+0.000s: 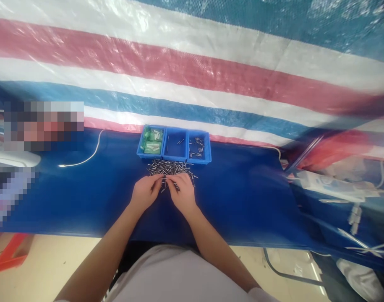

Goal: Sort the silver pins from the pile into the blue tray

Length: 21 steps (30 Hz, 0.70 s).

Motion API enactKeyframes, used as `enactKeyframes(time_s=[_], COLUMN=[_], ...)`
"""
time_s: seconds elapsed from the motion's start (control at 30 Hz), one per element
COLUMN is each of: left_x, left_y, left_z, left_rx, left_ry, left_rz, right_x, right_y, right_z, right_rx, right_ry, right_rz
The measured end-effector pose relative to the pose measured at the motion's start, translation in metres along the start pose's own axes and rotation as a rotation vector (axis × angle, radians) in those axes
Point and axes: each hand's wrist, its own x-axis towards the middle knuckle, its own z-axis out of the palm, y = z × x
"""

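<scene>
Head view: no brand, label or writing is legible on any item; two patches at far left are pixelated. Both forearms reach forward over the near edge of the desk [242, 197], which is covered in blue sheet. Left hand [145, 192] and right hand [183, 192] lie palm-down, close together, fingertips meeting at the near edge of a pile of small metal pins [170, 167]. Fingers of both hands are curled inward and pinched at the pins; whether either hand actually grips a pin is too small to tell. Pin pile lies loose on the desk, just in front of a row of three blue bins [174, 144]. Left bin holds green parts [152, 140]; middle bin holds a few pins; right bin holds more pins. White cable [87, 158] curves across the desk to the left of the bins, well apart from the hands. Striped red, white and blue tarp [192, 71] hangs behind the desk.
</scene>
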Motion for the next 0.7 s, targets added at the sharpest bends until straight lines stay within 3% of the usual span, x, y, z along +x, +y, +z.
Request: enactKeyframes(time_s=[0.27, 0.47, 0.57, 0.7], left_x=[0.001, 0.006, 0.015, 0.023], left_y=[0.003, 0.001, -0.025, -0.082], left_z=[0.000, -0.006, -0.025, -0.075], left_rx=[0.005, 0.028, 0.193, 0.492], left_ry=[0.026, 0.159, 0.242, 0.238], left_rz=[-0.042, -0.297, -0.435, -0.667], right_x=[0.001, 0.003, 0.002, 0.001], right_y=[0.000, 0.000, 0.000, -0.002], right_z=[-0.003, -0.004, -0.003, -0.002], right_rx=[-0.032, -0.021, -0.012, 0.013], right_ry=[0.005, 0.047, 0.034, 0.012], right_rz=[-0.008, -0.038, -0.022, -0.017])
